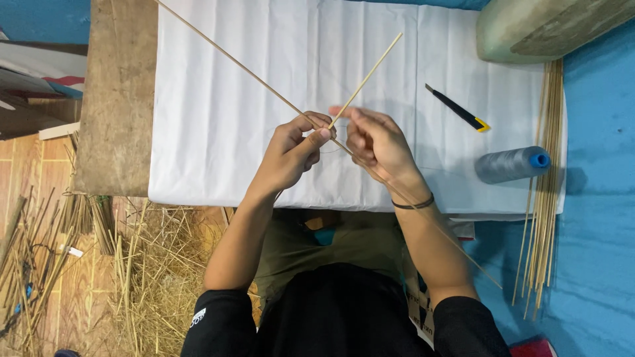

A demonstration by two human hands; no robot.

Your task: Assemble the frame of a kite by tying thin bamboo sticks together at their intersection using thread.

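Your left hand pinches the crossing of two thin bamboo sticks, the long stick running up-left from the grip and down-right past your wrist, the short stick rising up-right. Your right hand sits just beside the crossing, fingers curled narrow; what they pinch, you cannot tell. Bare white sheet lies beyond and left of the grip. Right of it: utility knife, grey thread spool, stick bundle at the sheet's edge.

Long stick beyond top edge
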